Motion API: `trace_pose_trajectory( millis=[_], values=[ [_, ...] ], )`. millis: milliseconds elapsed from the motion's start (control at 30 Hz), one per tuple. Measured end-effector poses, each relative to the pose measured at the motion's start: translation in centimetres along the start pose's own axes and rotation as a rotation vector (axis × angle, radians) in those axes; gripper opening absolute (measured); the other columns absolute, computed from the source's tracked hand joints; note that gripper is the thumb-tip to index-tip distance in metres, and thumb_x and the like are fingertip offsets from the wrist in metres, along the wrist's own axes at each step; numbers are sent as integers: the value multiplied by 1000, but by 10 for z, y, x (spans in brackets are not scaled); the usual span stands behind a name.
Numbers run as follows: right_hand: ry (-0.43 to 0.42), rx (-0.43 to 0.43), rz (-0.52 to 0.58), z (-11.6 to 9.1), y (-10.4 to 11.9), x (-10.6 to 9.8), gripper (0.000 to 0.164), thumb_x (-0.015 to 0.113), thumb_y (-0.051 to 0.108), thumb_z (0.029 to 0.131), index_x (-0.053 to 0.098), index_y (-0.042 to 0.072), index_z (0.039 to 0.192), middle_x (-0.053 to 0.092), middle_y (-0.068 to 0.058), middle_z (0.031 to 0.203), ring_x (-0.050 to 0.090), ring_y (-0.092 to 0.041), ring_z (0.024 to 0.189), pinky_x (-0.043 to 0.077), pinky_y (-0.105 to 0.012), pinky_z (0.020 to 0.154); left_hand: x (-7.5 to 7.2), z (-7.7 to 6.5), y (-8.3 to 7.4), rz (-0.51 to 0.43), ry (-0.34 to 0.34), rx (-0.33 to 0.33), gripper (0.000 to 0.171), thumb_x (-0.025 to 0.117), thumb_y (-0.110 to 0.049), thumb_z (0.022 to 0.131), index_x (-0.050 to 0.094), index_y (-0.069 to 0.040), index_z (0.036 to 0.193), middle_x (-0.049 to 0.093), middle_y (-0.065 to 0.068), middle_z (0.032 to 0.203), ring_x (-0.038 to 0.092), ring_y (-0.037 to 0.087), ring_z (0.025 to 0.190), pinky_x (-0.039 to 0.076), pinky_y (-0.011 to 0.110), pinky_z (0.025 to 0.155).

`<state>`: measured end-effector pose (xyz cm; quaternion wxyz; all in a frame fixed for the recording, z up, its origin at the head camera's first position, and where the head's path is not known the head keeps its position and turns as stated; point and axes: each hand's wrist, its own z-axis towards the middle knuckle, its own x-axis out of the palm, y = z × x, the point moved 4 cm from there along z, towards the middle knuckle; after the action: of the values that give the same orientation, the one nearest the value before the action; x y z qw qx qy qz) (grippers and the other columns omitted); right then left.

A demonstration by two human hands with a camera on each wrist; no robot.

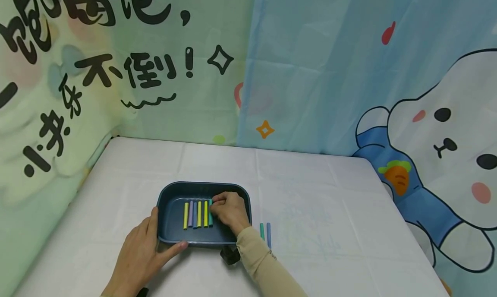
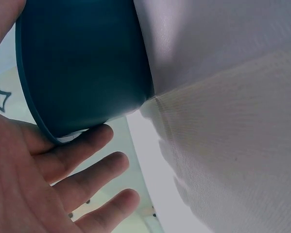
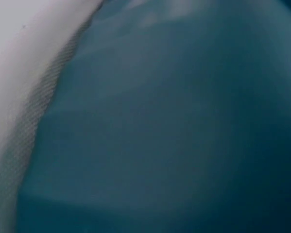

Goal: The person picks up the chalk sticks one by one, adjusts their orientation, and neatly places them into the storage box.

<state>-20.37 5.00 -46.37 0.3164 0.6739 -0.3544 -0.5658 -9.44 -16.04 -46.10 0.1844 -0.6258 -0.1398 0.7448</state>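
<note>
A dark blue tray (image 1: 171, 236) on the white table holds a row of several chalk sticks: yellow (image 1: 185, 216), lilac (image 1: 190, 214), blue (image 1: 195, 215), two more yellow, and a green one (image 1: 211, 217) at the right end. My right hand (image 1: 229, 210) reaches over the tray's right side, curled fingers pinching the green stick near its top. At the near left corner, my left hand (image 1: 141, 249) rests against the tray, thumb along the front wall and fingers at the left side. Spread, nearly straight fingers (image 2: 94, 170) touch the tray wall (image 2: 87, 68) in the left wrist view.
Right of the tray, a green chalk stick (image 1: 262, 231) and a blue chalk stick (image 1: 268, 235) lie on the tablecloth (image 1: 330, 236), partly behind my right sleeve (image 1: 264, 262). A black device (image 1: 230, 254) sits under the right wrist. Printed curtains (image 1: 310, 72) hang behind. The right wrist view is blurred.
</note>
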Motion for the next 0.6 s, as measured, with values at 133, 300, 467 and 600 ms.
trace_pose_trajectory(
  millis=[133,300,467,600],
  values=[
    [-7,-5,-36,0,1,1,18,77,2,78,75,2,97,71,0,77,62,-9,67,52,-25,61,0,0,0,-1,2,-1,119,65,-76,81,30,12,152,56,31,131,60,44,113,48,58,97],
    [-11,1,-74,0,0,4,17,79,3,80,75,4,96,69,1,76,62,-10,70,53,-28,66,1,0,0,8,18,-17,120,65,-77,81,30,13,152,55,32,131,59,45,114,47,58,97],
    [-10,20,-90,-1,-1,6,16,80,4,82,75,4,97,69,0,78,63,-12,71,55,-30,67,1,0,-1,16,34,-26,122,62,-79,81,29,13,152,55,32,131,59,44,114,47,58,97],
    [-14,26,-88,-2,-2,6,16,80,4,82,75,3,96,69,0,79,63,-12,72,55,-30,68,1,0,-1,13,24,-16,121,63,-78,81,29,13,152,56,31,130,60,44,112,47,58,96]
  ],
)
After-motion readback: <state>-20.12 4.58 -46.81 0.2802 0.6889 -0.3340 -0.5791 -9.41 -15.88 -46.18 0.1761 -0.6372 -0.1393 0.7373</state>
